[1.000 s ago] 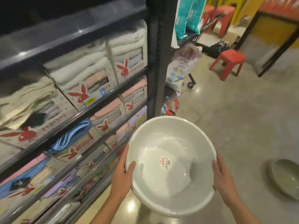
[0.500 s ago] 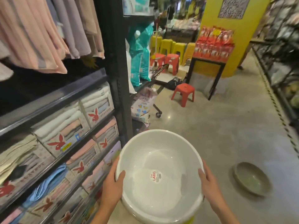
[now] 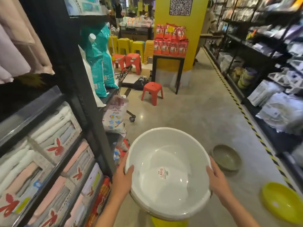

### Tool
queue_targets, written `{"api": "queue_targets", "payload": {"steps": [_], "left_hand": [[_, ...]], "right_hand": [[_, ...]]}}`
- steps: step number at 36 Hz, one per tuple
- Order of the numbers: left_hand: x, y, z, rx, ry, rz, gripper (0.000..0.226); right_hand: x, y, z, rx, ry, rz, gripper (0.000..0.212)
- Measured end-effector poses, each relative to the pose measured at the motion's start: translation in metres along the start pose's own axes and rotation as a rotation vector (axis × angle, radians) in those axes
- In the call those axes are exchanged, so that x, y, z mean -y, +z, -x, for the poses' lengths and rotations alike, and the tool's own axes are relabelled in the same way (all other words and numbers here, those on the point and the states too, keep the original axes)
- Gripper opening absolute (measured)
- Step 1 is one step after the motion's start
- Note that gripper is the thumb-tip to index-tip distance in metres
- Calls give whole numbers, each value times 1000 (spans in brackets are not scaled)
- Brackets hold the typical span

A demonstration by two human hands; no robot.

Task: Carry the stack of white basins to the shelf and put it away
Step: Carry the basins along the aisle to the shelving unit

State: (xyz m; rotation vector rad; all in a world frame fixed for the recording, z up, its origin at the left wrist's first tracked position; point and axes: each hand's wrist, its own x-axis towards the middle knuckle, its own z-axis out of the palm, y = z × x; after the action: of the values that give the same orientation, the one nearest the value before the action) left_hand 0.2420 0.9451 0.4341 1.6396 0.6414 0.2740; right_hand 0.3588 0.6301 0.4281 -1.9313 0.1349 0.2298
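The view has lifted down the aisle; both hands, left [image 3: 122, 181] and right [image 3: 216, 181], clamp the stiff, light, slippery basin stack [image 3: 167, 174] at opposite rims.

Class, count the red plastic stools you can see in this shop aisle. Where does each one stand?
3. One red stool stands alone on the aisle floor by the black table; two more stand together further back, before the yellow stools. Others may be hidden.
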Motion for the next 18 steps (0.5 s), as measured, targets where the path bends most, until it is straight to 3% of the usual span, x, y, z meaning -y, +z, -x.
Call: {"api": "queue_targets", "payload": {"steps": [10,18], "left_hand": [[-8,-5,-108,214,60,-117,54],[-5,35,-158,428,56,-243,46]], "right_hand": [[25,31,-10,-178,-11,-8,49],[9,21,1,-319,49,-4,51]]}}
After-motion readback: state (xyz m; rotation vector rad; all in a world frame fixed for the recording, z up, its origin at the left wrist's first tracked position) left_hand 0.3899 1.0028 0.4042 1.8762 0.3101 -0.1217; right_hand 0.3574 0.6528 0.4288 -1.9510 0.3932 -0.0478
